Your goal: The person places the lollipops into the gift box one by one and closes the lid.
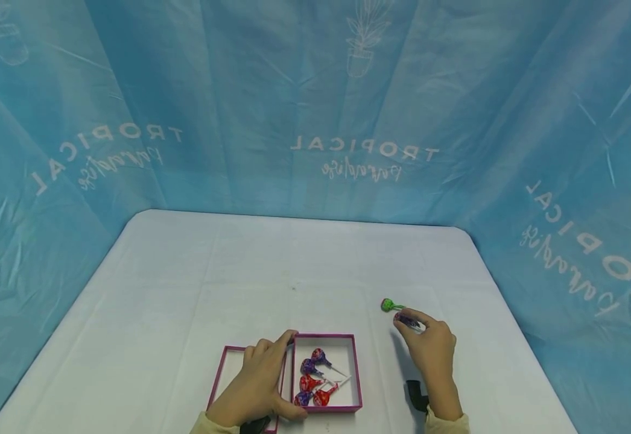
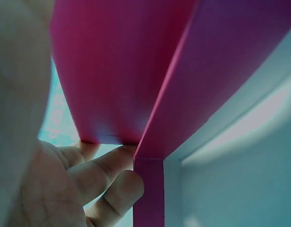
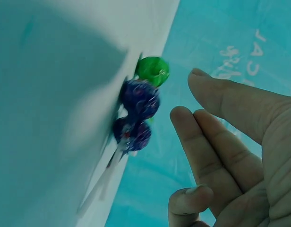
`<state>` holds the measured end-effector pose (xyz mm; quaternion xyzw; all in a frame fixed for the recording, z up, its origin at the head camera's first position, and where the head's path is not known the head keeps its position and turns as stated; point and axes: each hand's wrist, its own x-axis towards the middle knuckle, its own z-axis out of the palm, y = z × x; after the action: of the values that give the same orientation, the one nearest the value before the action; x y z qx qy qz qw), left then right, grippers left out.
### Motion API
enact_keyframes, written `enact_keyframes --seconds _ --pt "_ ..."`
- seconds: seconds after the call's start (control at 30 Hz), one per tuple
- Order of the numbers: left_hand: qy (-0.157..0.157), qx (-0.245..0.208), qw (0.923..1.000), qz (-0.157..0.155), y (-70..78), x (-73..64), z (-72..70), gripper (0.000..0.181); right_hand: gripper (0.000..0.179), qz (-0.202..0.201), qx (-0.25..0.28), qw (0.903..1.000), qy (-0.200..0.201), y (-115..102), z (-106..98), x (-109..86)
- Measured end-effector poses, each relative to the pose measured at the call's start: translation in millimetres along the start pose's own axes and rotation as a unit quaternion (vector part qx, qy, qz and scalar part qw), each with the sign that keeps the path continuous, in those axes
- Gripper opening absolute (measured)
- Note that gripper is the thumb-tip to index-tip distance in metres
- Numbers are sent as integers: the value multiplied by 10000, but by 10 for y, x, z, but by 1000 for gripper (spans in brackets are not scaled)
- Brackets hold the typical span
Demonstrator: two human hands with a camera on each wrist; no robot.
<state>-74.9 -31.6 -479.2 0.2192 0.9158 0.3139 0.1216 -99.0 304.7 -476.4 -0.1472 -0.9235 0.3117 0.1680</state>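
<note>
My left hand (image 1: 256,386) spans the left side of a pink-rimmed box (image 1: 358,374), fingers at its far corner and thumb at its near corner, holding it. In the left wrist view the fingertips (image 2: 129,184) touch the box's pink wall (image 2: 148,194). Inside the white box lie several wrapped lollipops (image 1: 310,382), red and purple, with white sticks. My right hand (image 1: 432,346) hovers over purple lollipops (image 1: 410,322), thumb and fingers spread. The right wrist view shows a gap between that hand and two purple lollipops (image 3: 141,99). A green lollipop (image 3: 152,71) lies beside them.
A second pink-rimmed tray (image 1: 219,374) stands left of the box, partly covered by my left hand and forearm. A white cloth covers the table (image 1: 250,259). Blue printed curtains (image 1: 272,108) hang behind it and at both sides.
</note>
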Motion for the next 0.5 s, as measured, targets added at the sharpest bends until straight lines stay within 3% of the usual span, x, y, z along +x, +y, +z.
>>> enact_keyframes --seconds 0.5 --pt "89 67 9999 106 1 -11 2 140 39 97 -331 9986 -407 80 -1 93"
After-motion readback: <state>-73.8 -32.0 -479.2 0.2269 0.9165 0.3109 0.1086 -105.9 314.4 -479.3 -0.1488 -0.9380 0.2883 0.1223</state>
